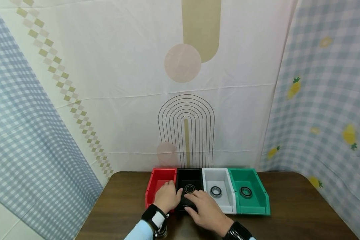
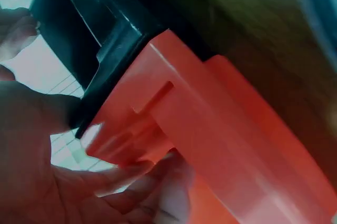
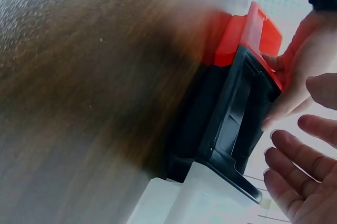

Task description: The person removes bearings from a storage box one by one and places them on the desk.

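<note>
My left hand (image 1: 167, 196) straddles the side between the red bin (image 1: 149, 190) and the black bin (image 1: 189, 173). Its fingers reach into the red bin, and the thumb lies over the black one, wide of the fingers. Over the front of the black bin is my right hand (image 1: 207, 211), its fingers spread and apart from the thumb, with nothing between them in the right wrist view. A ring-shaped ball bearing (image 1: 190, 189) lies inside the black bin, just beyond the right fingertips. Part of the red bin's floor is hidden by the left hand.
A white bin (image 1: 225, 205) holds another bearing (image 1: 216, 191), and a green bin (image 1: 259, 208) at the right holds one too (image 1: 246, 192). Beside the left wrist, more bearing metal (image 1: 162, 232) shows on the wooden table (image 1: 291, 206). Curtains hang behind.
</note>
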The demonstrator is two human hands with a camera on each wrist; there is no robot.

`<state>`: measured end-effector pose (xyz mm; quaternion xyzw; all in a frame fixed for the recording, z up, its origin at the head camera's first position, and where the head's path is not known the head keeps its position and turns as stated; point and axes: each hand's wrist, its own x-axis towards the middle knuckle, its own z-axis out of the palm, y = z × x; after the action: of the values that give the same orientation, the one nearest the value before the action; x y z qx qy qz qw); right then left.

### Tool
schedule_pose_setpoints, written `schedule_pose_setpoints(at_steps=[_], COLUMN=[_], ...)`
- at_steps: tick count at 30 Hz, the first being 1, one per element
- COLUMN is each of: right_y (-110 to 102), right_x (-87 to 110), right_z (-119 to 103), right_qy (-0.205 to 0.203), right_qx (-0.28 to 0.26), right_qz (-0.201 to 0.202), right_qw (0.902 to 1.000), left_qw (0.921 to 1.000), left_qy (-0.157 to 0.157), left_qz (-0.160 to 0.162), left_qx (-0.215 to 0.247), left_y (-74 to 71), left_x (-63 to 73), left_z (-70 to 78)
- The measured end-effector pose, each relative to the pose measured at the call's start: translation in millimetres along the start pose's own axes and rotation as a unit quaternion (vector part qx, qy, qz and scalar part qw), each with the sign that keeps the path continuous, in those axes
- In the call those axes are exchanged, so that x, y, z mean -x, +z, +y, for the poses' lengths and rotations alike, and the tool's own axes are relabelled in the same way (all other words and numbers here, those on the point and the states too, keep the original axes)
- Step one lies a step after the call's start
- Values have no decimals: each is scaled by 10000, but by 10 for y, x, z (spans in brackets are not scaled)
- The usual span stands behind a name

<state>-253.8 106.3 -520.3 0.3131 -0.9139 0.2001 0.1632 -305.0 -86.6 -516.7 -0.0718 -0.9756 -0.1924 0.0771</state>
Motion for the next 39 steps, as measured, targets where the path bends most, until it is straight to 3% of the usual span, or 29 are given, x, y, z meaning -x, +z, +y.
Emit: schedule_pose_setpoints(at_steps=[7, 12, 16, 39], right_y=[12, 22, 45, 50], right_x=[21, 34, 29, 55], right_z=[15, 6, -6, -19], right_qy=[50, 106, 64, 137], right_qx=[-133, -200, -191, -335], right_qz=[-6, -68, -90, -118], right_qw=[9999, 9997, 9998, 9993], left_qw=[9986, 9974, 9969, 9979], left_qy=[-426, -648, -754, -621], left_qz=[110, 150, 100, 51], left_qx=[-280, -265, -208, -173], left_y=[94, 217, 279, 307], left_x=[-207, -320, -325, -313], left_z=[107, 68, 34, 50])
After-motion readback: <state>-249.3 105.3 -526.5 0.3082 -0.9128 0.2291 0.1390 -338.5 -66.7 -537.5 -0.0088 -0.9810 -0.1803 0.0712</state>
